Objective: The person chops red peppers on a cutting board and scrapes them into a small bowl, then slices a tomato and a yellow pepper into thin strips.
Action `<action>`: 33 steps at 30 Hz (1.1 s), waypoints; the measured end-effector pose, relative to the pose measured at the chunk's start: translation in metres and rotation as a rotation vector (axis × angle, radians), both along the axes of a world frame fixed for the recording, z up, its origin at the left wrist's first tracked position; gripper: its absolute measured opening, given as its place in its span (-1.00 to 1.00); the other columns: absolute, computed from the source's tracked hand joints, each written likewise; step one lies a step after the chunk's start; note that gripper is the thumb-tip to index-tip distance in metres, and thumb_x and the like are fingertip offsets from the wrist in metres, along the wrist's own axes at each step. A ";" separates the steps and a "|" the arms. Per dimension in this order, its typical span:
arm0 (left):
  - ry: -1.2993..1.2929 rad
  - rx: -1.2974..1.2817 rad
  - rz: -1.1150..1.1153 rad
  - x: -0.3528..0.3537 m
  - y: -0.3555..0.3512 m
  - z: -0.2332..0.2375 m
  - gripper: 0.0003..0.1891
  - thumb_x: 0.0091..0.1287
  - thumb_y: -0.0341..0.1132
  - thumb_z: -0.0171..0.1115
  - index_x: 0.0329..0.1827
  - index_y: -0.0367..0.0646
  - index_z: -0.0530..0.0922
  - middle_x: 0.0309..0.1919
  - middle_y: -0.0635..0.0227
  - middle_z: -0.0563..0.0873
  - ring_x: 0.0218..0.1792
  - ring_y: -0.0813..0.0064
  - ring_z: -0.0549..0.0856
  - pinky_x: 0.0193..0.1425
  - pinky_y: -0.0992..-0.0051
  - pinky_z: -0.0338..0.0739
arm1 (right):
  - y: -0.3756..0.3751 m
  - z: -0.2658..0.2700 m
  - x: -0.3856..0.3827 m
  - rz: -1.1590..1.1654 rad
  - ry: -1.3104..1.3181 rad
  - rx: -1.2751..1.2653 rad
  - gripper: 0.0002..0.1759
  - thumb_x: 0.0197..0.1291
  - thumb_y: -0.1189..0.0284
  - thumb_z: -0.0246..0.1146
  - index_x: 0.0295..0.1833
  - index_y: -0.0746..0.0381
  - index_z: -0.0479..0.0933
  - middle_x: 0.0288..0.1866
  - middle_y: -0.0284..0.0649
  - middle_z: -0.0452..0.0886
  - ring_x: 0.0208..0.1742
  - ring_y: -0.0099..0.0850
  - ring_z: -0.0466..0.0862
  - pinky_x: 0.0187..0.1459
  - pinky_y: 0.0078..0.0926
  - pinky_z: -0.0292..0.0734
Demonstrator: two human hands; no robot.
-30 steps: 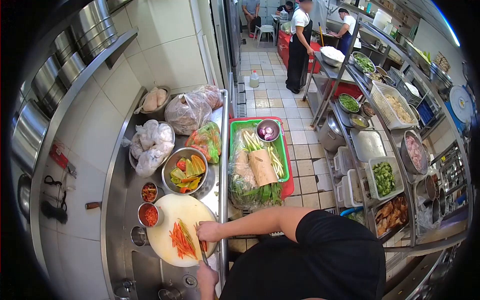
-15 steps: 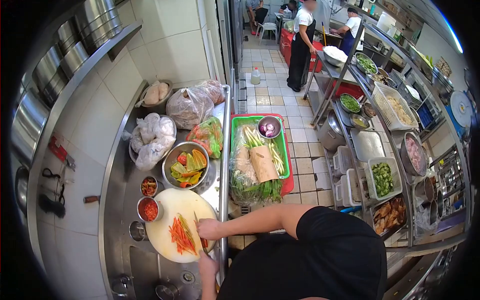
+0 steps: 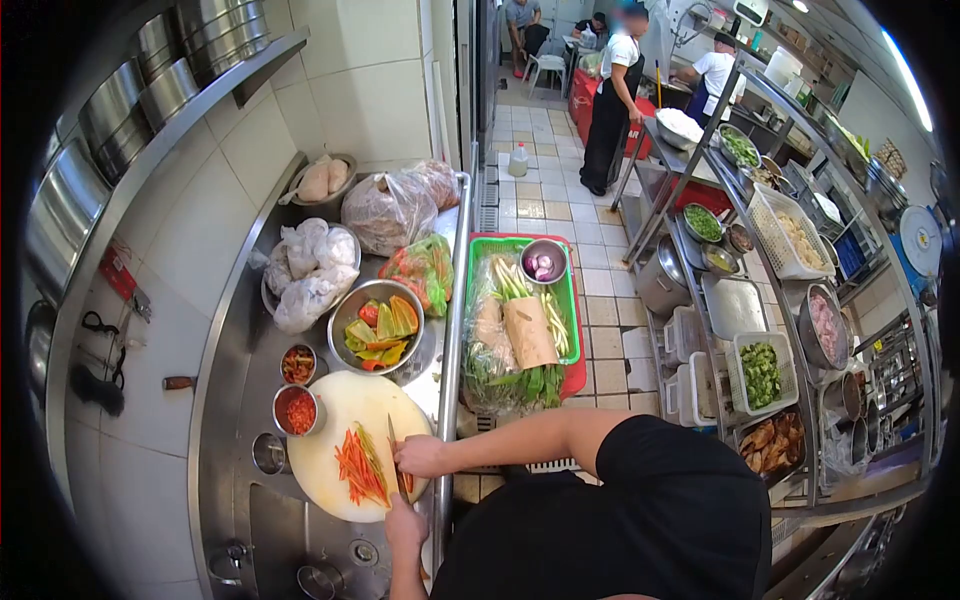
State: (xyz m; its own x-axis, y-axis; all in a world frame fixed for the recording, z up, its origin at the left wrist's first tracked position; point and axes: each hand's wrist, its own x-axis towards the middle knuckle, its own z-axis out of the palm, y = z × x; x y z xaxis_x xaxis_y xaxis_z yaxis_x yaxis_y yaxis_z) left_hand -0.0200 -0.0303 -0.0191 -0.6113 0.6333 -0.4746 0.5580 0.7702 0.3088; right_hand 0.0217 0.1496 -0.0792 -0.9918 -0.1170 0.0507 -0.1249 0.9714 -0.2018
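Note:
My right hand (image 3: 420, 456) is closed around a knife (image 3: 391, 430), whose thin metal end sticks out past my fingers over the right side of the round white cutting board (image 3: 330, 405). My left hand (image 3: 404, 522) is at the board's lower right edge, its fingers together against a piece of red pepper (image 3: 405, 485), partly hidden between both hands. To the left of the knife lies a pile of thin red pepper strips (image 3: 358, 467), with some yellow-green ones alongside. Beyond the board, a steel bowl (image 3: 418, 345) holds green, orange and red pepper pieces (image 3: 385, 325).
Small steel cups with chopped red pieces (image 3: 298, 411) touch the board's left side. Bagged food (image 3: 390, 213) fills the counter's far end. Beside it, a green basket (image 3: 572, 330) holds leafy stalks and onions. A shelf rack (image 3: 720, 400) stands right; a person (image 3: 617, 100) is in the aisle.
The view has shifted slightly. My left hand has moved a little up and left onto the board's edge, while my right hand has stayed nearly in place on the knife.

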 end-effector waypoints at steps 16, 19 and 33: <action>-0.060 -0.053 0.071 0.011 -0.031 -0.014 -0.51 0.27 -0.35 0.18 0.27 -0.20 0.32 -0.20 -0.31 0.68 -0.08 -0.33 0.67 0.03 -0.12 0.51 | 0.000 0.004 0.005 0.005 -0.014 -0.063 -0.86 0.03 0.44 0.23 -0.33 0.21 0.67 -0.20 -0.23 0.68 -0.01 -0.24 0.66 -0.05 -0.31 0.64; -0.136 0.103 0.089 0.001 0.006 -0.010 -0.63 0.30 -0.30 0.18 0.13 -0.23 0.44 -0.13 -0.26 0.69 -0.05 -0.28 0.67 0.01 -0.07 0.55 | 0.007 -0.024 0.000 0.024 -0.124 -0.231 -0.83 0.08 0.48 0.18 -0.25 0.30 0.63 -0.20 -0.01 0.66 -0.12 -0.08 0.70 -0.10 -0.16 0.64; -0.119 -0.080 0.073 0.013 -0.025 0.027 -0.77 0.41 -0.31 0.07 0.03 -0.22 0.37 -0.33 -0.31 0.68 -0.21 -0.32 0.69 -0.06 -0.17 0.53 | 0.017 0.011 0.019 0.006 0.003 -0.239 -0.77 0.07 0.47 0.18 -0.16 0.12 0.68 -0.14 -0.36 0.66 0.06 -0.31 0.61 0.11 -0.34 0.55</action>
State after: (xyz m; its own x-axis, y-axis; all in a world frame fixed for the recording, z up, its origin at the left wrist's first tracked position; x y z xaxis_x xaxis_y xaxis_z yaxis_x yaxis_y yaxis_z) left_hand -0.0069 -0.0551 0.0076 -0.5911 0.5465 -0.5932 0.4626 0.8322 0.3057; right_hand 0.0406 0.1665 -0.0686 -0.9910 -0.1074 0.0805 -0.1316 0.8953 -0.4255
